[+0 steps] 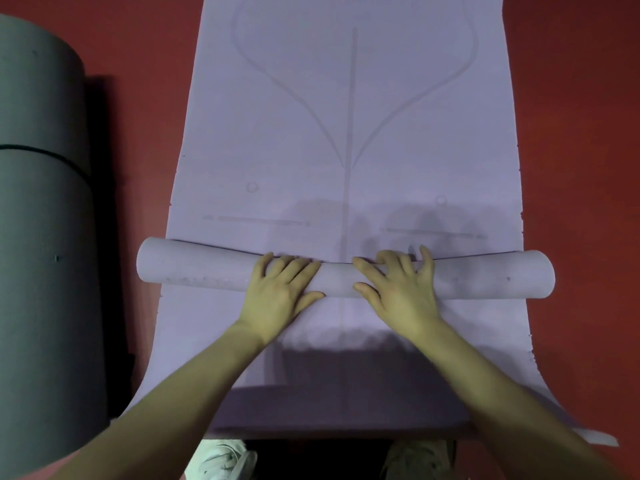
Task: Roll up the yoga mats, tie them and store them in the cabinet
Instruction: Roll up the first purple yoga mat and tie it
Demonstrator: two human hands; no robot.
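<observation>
Two hands: left hand (282, 289) and right hand (398, 289) flat, fingers spread, pressing on top of rolled part (346, 275) near its middle, close together, probably to keep the coil tight and even.
Lilac yoga mat (346, 116): lying flat on red floor (571, 133), printed guide lines up; roll only begun, most of the length still flat ahead.
Near flap: flat mat between roll and white shoes (221, 459), lying under the forearms.
Roll ends: overhanging both side edges slightly, so roll looks slightly skewed.
Open room: bare floor on right; straight run forward.
Left limit: dark grey rolled mat (41, 202), banded with black tie (38, 150), standing just beside lilac edge.
</observation>
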